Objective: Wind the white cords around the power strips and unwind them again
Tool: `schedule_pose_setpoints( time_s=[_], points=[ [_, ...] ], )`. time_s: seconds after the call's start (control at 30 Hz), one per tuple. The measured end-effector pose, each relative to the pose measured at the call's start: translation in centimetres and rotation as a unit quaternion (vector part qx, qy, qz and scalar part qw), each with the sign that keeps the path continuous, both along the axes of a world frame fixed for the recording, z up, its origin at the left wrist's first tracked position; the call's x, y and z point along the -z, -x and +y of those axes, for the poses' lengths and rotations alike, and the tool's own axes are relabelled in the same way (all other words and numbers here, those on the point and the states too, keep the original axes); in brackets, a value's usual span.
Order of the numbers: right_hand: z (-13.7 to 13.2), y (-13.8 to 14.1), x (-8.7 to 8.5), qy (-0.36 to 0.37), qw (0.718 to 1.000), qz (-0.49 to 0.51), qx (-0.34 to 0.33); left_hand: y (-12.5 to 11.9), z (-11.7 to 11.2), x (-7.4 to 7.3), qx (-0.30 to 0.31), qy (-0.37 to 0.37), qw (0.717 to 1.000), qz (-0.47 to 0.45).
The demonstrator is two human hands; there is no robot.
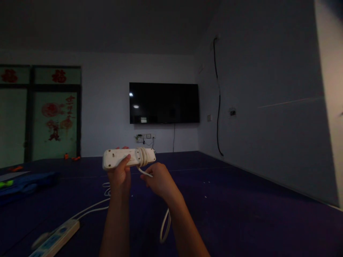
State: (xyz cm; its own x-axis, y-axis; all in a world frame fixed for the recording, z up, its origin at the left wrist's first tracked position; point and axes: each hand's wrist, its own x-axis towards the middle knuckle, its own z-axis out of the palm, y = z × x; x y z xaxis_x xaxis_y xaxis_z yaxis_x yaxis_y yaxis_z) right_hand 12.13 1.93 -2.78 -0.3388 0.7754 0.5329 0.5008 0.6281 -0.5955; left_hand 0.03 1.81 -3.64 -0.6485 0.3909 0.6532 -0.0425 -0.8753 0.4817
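The left hand (pixel 119 175) grips a white power strip (pixel 119 158) in mid-air, its cord (pixel 145 172) coiled round the 3 o'clock end. The right hand (pixel 160 182) pinches that cord just below. A second strip (pixel 57 237) lies on the floor (pixel 241 214) at 8 o'clock.

Dark blue carpeted floor (pixel 241 214) runs to the walls. A white power strip (pixel 55 238) lies below and left of the left hand (pixel 120 177), with a white cable (pixel 91 210) trailing toward that hand. A blue bundle (pixel 26 182) sits farther left, and small orange objects (pixel 71 157) lie beyond.
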Motion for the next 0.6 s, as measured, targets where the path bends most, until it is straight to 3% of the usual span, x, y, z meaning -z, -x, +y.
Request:
schedule_pose_setpoints(
  time_s=[0.13,0.2,0.4,0.6],
  points=[
    [-0.3,-0.7,-0.3,-0.099,0.993,-0.039,0.043,0.0,0.6,-1.0,0.109,-0.01,0.991,-0.077],
    [-0.5,-1.1,-0.7,-0.143,0.986,-0.064,0.051,0.0,0.6,-1.3,0.148,0.003,0.986,-0.071],
    [-0.4,-2.2,-1.2,-0.187,0.979,-0.076,0.015,0.0,-0.3,-1.0,0.141,0.083,0.986,0.033],
    [0.2,-3.1,-1.0,-0.21,0.977,-0.027,-0.032,0.0,-0.3,-0.7,0.189,0.11,0.971,0.094]
  ],
)
